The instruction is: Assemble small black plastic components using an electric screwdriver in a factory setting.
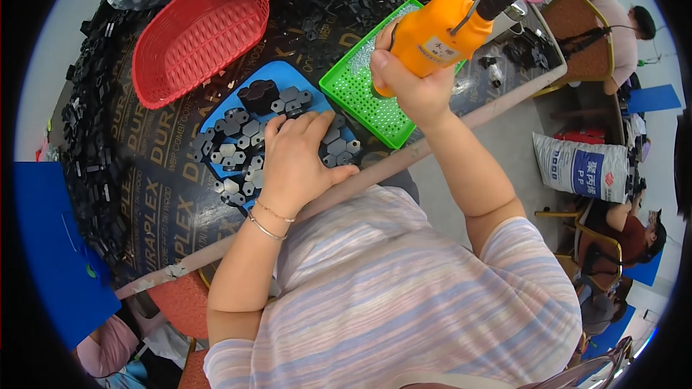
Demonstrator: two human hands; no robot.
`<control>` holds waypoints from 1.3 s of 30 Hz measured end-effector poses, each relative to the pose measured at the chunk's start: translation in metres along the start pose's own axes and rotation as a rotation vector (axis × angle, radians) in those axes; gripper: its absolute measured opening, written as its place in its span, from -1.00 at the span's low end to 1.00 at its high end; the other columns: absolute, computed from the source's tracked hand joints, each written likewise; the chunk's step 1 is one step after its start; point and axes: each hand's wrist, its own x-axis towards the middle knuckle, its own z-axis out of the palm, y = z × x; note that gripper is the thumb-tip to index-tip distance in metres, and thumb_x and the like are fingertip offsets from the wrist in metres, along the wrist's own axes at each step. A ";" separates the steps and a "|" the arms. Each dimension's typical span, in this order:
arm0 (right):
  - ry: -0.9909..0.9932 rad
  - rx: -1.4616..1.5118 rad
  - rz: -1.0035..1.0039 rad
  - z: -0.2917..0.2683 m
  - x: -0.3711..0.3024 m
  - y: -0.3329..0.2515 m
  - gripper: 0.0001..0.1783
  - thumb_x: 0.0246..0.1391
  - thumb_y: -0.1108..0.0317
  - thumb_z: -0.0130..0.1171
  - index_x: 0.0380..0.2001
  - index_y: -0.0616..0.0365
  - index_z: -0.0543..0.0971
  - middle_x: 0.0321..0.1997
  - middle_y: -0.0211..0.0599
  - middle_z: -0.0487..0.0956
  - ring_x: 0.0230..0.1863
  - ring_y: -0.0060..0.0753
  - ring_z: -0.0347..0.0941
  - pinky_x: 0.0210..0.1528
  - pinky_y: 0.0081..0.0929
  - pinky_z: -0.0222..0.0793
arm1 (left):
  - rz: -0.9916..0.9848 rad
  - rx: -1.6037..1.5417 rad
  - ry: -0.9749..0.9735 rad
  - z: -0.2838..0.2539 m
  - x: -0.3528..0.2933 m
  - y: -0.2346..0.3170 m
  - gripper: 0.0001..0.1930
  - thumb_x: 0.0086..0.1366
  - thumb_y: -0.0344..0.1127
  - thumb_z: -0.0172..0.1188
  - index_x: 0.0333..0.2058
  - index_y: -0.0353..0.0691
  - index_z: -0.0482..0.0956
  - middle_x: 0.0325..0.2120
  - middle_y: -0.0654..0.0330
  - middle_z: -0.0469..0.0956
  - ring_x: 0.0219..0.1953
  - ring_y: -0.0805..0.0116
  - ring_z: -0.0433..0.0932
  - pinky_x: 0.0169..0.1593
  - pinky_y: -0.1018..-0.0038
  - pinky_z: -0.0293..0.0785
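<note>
My right hand (419, 92) is wrapped round an orange electric screwdriver (441, 25) with a black cable at its top. It hangs over a green perforated basket (333, 85), which holds many small silvery pieces, probably screws, at its far end. The screwdriver's tip is hidden. My left hand (297, 155) reaches over a blue tray (272, 72), its fingers spread and thumb stretched to the right. Black hexagonal plastic parts (234, 124) lie in clusters in the tray, around and under the left fingers. A darker block-like part (258, 95) sits near its far edge.
A red woven-pattern basket (209, 36) stands farther left. Loose black parts (90, 166) are heaped along the table's left and far sides. A pale rail (360, 176) edges the table before me. A white sack (584, 167), chairs and seated people are off to the right.
</note>
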 end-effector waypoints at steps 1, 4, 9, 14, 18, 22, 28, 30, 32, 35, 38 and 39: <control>0.003 -0.022 0.005 -0.001 0.001 -0.001 -0.81 -0.11 0.61 0.10 -0.37 0.25 0.37 -0.55 -0.36 0.40 -0.62 -0.60 0.33 -0.57 -0.67 0.26 | 0.002 0.000 0.002 0.000 0.000 0.000 -0.24 -0.32 0.02 0.40 -0.10 -0.26 0.44 -0.17 0.06 0.50 -0.06 0.17 0.42 0.12 0.24 0.07; -0.012 -0.039 0.021 -0.004 0.004 0.000 -0.81 -0.09 0.60 0.09 -0.35 0.26 0.37 -0.52 -0.32 0.40 -0.61 -0.57 0.33 -0.55 -0.65 0.27 | -0.006 -0.013 -0.014 0.001 -0.001 -0.001 -0.24 -0.32 0.01 0.40 -0.10 -0.26 0.44 -0.18 0.06 0.50 -0.06 0.16 0.42 0.12 0.24 0.06; -0.139 0.149 0.012 -0.006 0.000 -0.031 -0.81 -0.03 0.52 0.06 -0.29 0.25 0.37 -0.34 -0.16 0.39 -0.59 -0.48 0.35 -0.51 -0.56 0.28 | -0.009 -0.032 -0.012 -0.001 -0.002 -0.001 -0.27 -0.33 -0.06 0.43 -0.11 -0.24 0.44 -0.19 0.10 0.49 -0.08 0.18 0.43 0.12 0.25 0.07; -0.346 0.142 -0.071 0.002 -0.010 -0.054 -0.76 0.01 0.39 0.08 -0.26 0.24 0.34 -0.35 -0.15 0.36 -0.62 -0.49 0.34 -0.53 -0.54 0.29 | 0.003 -0.038 0.009 0.002 -0.002 -0.004 -0.29 -0.32 -0.08 0.44 -0.12 -0.21 0.44 -0.20 0.12 0.49 -0.08 0.19 0.43 0.11 0.25 0.08; -0.340 0.067 -0.074 0.013 -0.019 -0.047 -0.79 -0.04 0.44 0.13 -0.33 0.23 0.34 -0.37 -0.17 0.36 -0.69 -0.51 0.31 -0.64 -0.62 0.25 | 0.013 -0.045 0.022 0.002 -0.002 -0.005 -0.28 -0.33 -0.08 0.44 -0.10 -0.22 0.45 -0.22 0.13 0.48 -0.12 0.20 0.44 0.13 0.26 0.07; -0.333 0.059 -0.063 0.017 -0.022 -0.044 -0.80 -0.05 0.46 0.13 -0.35 0.22 0.35 -0.38 -0.18 0.36 -0.68 -0.52 0.31 -0.62 -0.62 0.26 | 0.016 -0.038 0.027 0.004 -0.002 -0.005 -0.28 -0.33 -0.08 0.44 -0.11 -0.21 0.45 -0.23 0.13 0.48 -0.12 0.21 0.44 0.13 0.26 0.07; -0.347 0.041 -0.039 0.020 -0.020 -0.046 -0.80 -0.07 0.46 0.14 -0.38 0.22 0.34 -0.41 -0.20 0.34 -0.67 -0.54 0.31 -0.61 -0.63 0.27 | 0.012 -0.038 0.028 0.005 -0.003 -0.005 -0.29 -0.32 -0.08 0.44 -0.11 -0.21 0.45 -0.23 0.14 0.48 -0.13 0.22 0.44 0.12 0.26 0.08; -0.362 -0.012 -0.070 0.020 -0.019 -0.043 -0.80 -0.09 0.48 0.14 -0.39 0.23 0.34 -0.42 -0.20 0.34 -0.66 -0.54 0.31 -0.60 -0.64 0.28 | 0.013 -0.041 0.028 0.006 -0.002 -0.006 -0.29 -0.32 -0.08 0.44 -0.12 -0.21 0.45 -0.23 0.14 0.48 -0.14 0.21 0.44 0.12 0.26 0.08; -0.348 -0.062 -0.050 0.019 -0.026 -0.034 -0.80 -0.09 0.49 0.14 -0.39 0.23 0.35 -0.42 -0.20 0.34 -0.65 -0.54 0.31 -0.59 -0.64 0.28 | 0.017 -0.040 0.027 0.004 -0.001 -0.006 -0.30 -0.33 -0.09 0.44 -0.12 -0.21 0.45 -0.23 0.14 0.48 -0.14 0.21 0.45 0.12 0.26 0.08; -0.359 -0.085 -0.005 0.017 -0.028 -0.032 -0.81 -0.10 0.53 0.13 -0.40 0.24 0.34 -0.45 -0.21 0.33 -0.61 -0.54 0.31 -0.59 -0.65 0.28 | 0.013 -0.048 0.027 0.004 -0.001 -0.005 -0.30 -0.33 -0.09 0.44 -0.12 -0.21 0.45 -0.24 0.14 0.48 -0.15 0.21 0.45 0.11 0.25 0.09; -0.331 0.006 0.005 0.018 -0.030 -0.028 -0.83 -0.09 0.54 0.12 -0.42 0.24 0.33 -0.45 -0.22 0.33 -0.62 -0.55 0.30 -0.59 -0.65 0.28 | 0.016 -0.050 0.035 0.005 -0.001 -0.005 -0.30 -0.33 -0.10 0.44 -0.12 -0.20 0.46 -0.25 0.14 0.48 -0.15 0.20 0.45 0.11 0.25 0.09; -0.324 -0.010 0.034 0.017 -0.031 -0.028 -0.82 -0.09 0.54 0.12 -0.43 0.24 0.33 -0.45 -0.22 0.33 -0.63 -0.55 0.30 -0.59 -0.64 0.28 | 0.005 -0.052 0.031 0.004 -0.002 -0.004 -0.30 -0.33 -0.10 0.44 -0.13 -0.20 0.46 -0.25 0.14 0.48 -0.15 0.20 0.45 0.11 0.24 0.09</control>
